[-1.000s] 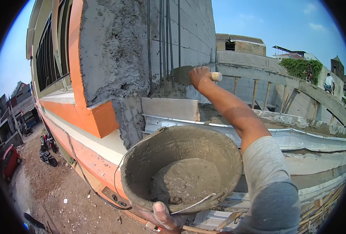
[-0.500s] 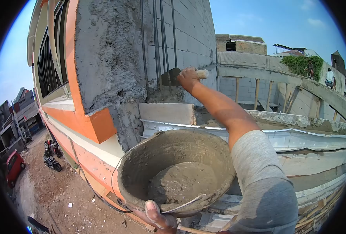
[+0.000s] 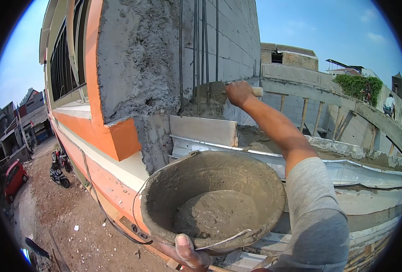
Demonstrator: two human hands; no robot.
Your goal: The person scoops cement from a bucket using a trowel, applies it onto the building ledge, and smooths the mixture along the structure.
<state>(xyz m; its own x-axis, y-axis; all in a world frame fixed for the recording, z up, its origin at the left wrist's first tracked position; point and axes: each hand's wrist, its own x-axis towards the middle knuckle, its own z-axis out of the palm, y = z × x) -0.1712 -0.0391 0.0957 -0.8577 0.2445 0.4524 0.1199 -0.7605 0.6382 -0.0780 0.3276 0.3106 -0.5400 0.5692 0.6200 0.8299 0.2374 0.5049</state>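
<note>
My right hand [image 3: 240, 93] is closed round the wooden handle [image 3: 257, 92] of a trowel, whose mortar-coated blade [image 3: 215, 93] lies against the vertical steel bars [image 3: 205, 54]. Grey mortar [image 3: 201, 109] sits round the foot of the bars, behind a short board [image 3: 204, 130]. Below, my left hand [image 3: 191, 254] grips the near rim of a mortar-crusted bucket [image 3: 160, 199], thumb on the outside and the other fingers hidden underneath. Wet mortar [image 3: 219, 212] lies in the bottom of the bucket, and its thin wire handle crosses the near rim.
An orange-edged wall [image 3: 124, 140] with a barred window stands at left. Far below are a red car [image 3: 15, 179] and motorbikes [image 3: 59, 176]. Concrete beams [image 3: 314, 97] and wooden props extend to the right, where a person [image 3: 388, 105] is in the distance. A cable hangs along the ledge.
The view has shifted slightly. The trowel blade first moved lower and left among the bars, and now lies back to the right against them, showing more mortar. My left hand keeps its grip.
</note>
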